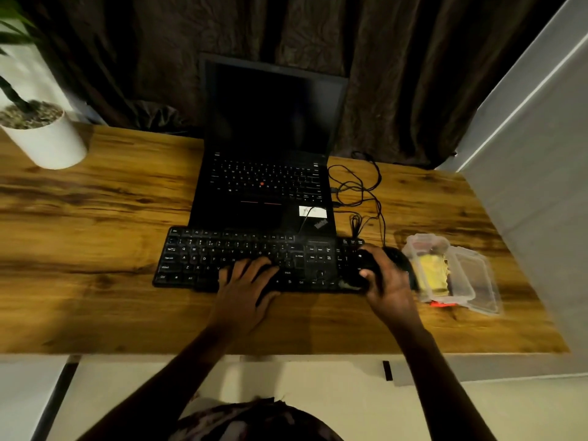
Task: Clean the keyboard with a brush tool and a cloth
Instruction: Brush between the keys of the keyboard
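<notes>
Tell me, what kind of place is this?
Probably a home desk or study corner: a laptop and black keyboard sit on a wooden table, with a potted plant at its corner.

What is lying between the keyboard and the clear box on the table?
In the head view, a black mouse lies between keyboard and box; the right hand, gripping a dark thing, partly covers it.

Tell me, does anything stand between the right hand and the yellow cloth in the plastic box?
The box is open, so the cloth is uncovered. A black mouse lies between the right hand and the box, and that hand grips a dark object.
</notes>
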